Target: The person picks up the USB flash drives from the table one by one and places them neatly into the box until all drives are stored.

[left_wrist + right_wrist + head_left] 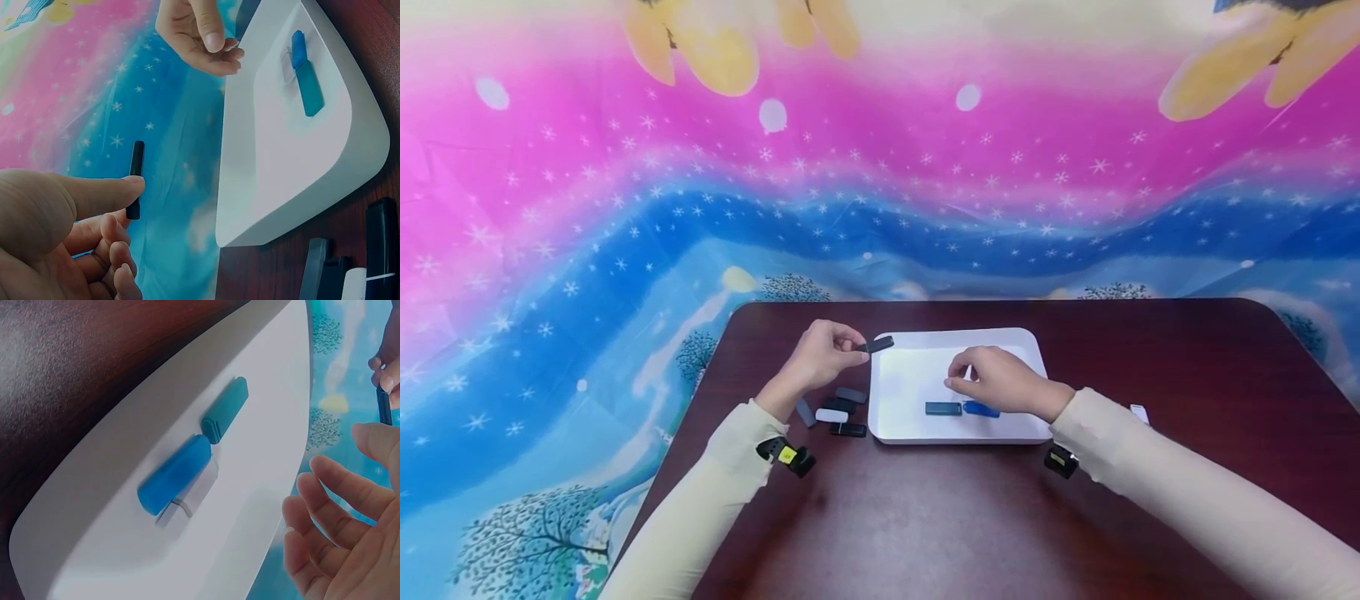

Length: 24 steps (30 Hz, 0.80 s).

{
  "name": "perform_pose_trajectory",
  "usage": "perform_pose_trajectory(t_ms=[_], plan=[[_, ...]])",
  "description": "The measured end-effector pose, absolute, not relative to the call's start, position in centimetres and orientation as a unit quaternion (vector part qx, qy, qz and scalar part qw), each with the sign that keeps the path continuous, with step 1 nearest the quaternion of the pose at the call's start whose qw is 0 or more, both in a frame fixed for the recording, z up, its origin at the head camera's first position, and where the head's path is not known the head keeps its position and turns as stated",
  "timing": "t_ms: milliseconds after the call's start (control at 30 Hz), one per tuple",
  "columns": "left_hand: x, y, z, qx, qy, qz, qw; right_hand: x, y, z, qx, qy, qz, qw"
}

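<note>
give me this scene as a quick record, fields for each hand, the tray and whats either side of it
left hand: pinches a black stick
right hand: holds nothing, over the white tray
in tray: teal stick, blue stick, pale piece beside the blue one
left of tray: cluster of grey, black and white sticks
right of tray: small white object
</note>
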<state>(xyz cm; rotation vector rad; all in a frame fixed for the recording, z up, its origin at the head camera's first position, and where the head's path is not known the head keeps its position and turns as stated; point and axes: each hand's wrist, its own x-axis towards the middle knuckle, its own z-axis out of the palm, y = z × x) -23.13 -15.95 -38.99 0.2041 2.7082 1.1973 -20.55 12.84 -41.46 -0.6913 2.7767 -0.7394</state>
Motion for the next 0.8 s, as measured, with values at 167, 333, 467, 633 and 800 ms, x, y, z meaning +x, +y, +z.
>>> perform_pose_trajectory(t_ms=[167, 333, 467, 633, 800], plan=[[-23.2, -15.2, -38.9, 0.078, 0.914, 0.390, 0.085, -20.7, 13.2, -41.5, -0.223, 0.938, -0.249, 0.093], [-23.0, -14.1, -39.1, 0.079, 0.914, 0.388, 0.089, -20.8, 13.6, -41.8, -0.218, 0.936, -0.258, 0.098], [-22.9, -13.3, -39.6, 0.082, 0.917, 0.378, 0.096, -20.8, 13.8, -42.0, -0.216, 0.936, -0.259, 0.097], [-22.9, -12.4, -40.2, 0.089, 0.929, 0.347, 0.095, -20.9, 14.1, -42.3, -0.215, 0.937, -0.258, 0.096], [-23.1, -11.4, -40.5, 0.104, 0.937, 0.320, 0.095, -21.1, 14.5, -42.5, -0.214, 0.938, -0.255, 0.098]])
